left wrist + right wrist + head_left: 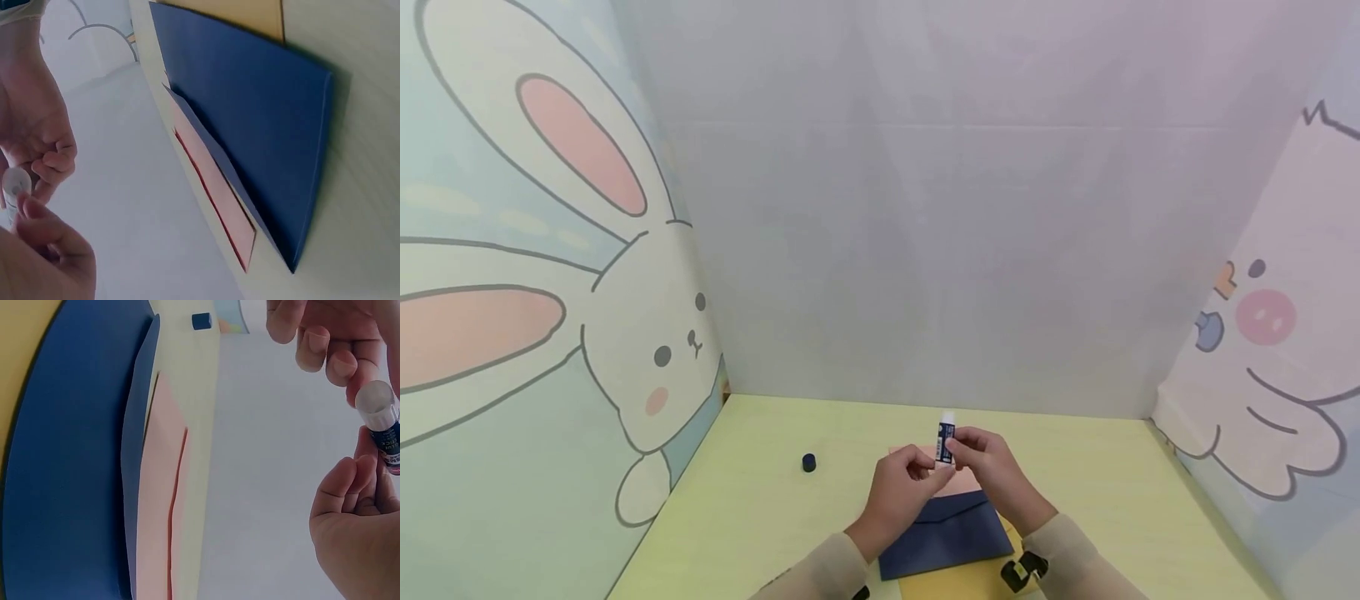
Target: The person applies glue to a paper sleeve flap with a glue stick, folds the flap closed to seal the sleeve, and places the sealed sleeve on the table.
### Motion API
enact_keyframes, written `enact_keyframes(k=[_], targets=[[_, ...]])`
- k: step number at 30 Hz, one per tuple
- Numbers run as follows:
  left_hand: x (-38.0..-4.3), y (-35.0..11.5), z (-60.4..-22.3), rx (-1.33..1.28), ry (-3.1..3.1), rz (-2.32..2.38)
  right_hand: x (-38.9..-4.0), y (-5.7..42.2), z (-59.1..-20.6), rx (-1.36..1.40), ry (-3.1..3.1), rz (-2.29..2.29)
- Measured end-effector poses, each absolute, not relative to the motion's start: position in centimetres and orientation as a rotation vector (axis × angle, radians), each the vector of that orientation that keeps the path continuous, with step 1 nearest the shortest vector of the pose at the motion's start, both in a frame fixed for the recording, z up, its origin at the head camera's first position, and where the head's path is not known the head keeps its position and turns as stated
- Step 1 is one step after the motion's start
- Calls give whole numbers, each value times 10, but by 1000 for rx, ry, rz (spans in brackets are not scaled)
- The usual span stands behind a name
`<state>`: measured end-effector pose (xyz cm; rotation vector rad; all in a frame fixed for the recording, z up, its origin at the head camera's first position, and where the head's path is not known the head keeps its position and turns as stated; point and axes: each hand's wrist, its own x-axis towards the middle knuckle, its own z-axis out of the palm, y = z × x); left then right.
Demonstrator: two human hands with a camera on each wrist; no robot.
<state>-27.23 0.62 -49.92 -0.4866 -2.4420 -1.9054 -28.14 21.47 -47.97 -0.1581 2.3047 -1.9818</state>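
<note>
A glue stick (945, 442) with a navy label and a whitish top stands nearly upright between both hands, uncapped. My left hand (904, 490) pinches its lower end between thumb and fingers. Higher up on the body, my right hand (996, 471) grips it from the right side. In the right wrist view the glue stick's pale round end (375, 397) faces the camera. Below the hands lies a navy envelope (951, 542) with its flap partly lifted, as the left wrist view shows. Pink paper (215, 187) lies at its flap side.
The dark cap (808, 462) stands on the pale yellow-green table (760, 517) to the left. Yellow paper (955, 581) lies under the navy envelope. A grey-white backdrop (925, 250) closes off the far side, with cartoon-printed panels left and right. A dark wrist strap (1024, 571) shows by the right sleeve.
</note>
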Motion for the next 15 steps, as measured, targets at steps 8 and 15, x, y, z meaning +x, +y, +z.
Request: enact_keyframes(k=[8, 15], targets=[[-269, 10, -500, -485, -2452, -1758, -279, 209, -484, -107, 2322, -1970], [-270, 8, -501, -487, -2392, -2022, -277, 211, -483, -133, 2321, -1970]])
